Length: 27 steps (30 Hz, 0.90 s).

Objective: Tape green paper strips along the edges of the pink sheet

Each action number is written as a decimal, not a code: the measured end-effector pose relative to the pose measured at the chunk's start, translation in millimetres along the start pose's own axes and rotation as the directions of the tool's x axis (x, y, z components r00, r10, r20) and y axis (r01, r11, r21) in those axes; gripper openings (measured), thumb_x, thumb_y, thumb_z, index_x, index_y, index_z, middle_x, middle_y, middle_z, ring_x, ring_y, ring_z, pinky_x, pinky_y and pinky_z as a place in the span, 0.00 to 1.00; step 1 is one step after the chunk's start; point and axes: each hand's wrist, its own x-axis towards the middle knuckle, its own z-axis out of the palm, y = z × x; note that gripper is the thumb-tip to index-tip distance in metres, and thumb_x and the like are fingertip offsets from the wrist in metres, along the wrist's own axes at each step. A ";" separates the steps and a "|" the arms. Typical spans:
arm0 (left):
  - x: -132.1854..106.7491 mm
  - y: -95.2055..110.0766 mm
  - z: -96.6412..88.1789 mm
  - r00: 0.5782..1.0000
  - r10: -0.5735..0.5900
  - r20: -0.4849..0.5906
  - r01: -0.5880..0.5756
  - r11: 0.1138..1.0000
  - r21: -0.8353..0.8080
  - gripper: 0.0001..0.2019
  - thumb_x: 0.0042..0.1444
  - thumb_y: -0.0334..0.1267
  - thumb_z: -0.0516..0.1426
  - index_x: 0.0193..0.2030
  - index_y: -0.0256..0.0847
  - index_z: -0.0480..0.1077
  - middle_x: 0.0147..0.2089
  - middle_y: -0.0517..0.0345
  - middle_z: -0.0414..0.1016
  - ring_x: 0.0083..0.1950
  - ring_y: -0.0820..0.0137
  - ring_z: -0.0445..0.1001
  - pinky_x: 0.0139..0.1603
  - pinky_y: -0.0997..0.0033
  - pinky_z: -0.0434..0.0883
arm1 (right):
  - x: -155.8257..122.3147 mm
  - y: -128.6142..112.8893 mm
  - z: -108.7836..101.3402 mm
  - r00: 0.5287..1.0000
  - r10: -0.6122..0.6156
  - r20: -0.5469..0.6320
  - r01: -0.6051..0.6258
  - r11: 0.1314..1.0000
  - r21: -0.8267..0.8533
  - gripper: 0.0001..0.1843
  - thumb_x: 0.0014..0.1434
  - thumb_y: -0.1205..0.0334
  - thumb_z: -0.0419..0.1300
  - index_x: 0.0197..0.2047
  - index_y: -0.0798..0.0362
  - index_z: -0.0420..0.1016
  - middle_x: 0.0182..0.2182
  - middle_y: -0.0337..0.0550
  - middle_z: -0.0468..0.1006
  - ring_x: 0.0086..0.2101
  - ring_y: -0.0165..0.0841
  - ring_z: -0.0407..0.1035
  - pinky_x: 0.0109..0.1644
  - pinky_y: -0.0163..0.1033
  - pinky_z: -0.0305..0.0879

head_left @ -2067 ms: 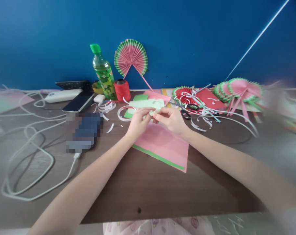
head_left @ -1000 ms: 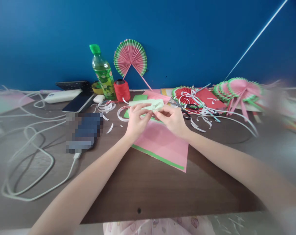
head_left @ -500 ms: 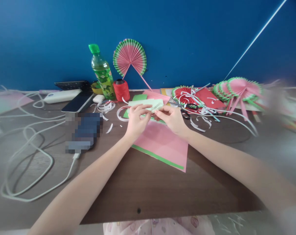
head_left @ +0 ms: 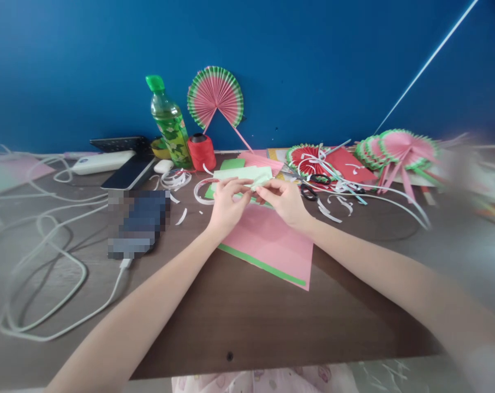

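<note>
Both hands meet over a pink sheet [head_left: 278, 243], which lies slanted on the table and has a green strip [head_left: 260, 263] along its near edge. My left hand [head_left: 230, 206] has its fingers bent, with thumb and fingertips closed at the near edge of some pale green paper [head_left: 236, 173]. From the other side, my right hand [head_left: 287, 203] pinches the same paper near its right end. The fingertips almost touch each other. They hide the exact spot they grip. Brighter green paper [head_left: 233, 164] lies behind.
A drink bottle [head_left: 171, 131], a red thread spool [head_left: 201, 154] and a pleated paper fan [head_left: 215, 98] stand by the blue wall. Scissors [head_left: 309, 191] and white paper scraps [head_left: 329, 210] lie right. A phone [head_left: 143, 224] with a white cable [head_left: 83, 273] lies left.
My hands stay at nearly the same place, with small finger movements. The right end of the pale green paper looks slightly shifted. The whole view has moved a little.
</note>
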 end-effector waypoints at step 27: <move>7.3 -6.4 -1.5 0.994 -0.092 0.054 0.089 0.994 0.060 0.07 0.51 0.31 0.52 0.23 0.43 0.65 0.45 0.61 0.75 0.54 0.63 0.63 0.59 0.56 0.56 | 6.3 12.7 6.4 0.989 0.140 -0.041 -0.137 0.988 0.069 0.13 0.55 0.55 0.56 0.24 0.53 0.65 0.20 0.36 0.70 0.25 0.28 0.65 0.31 0.35 0.62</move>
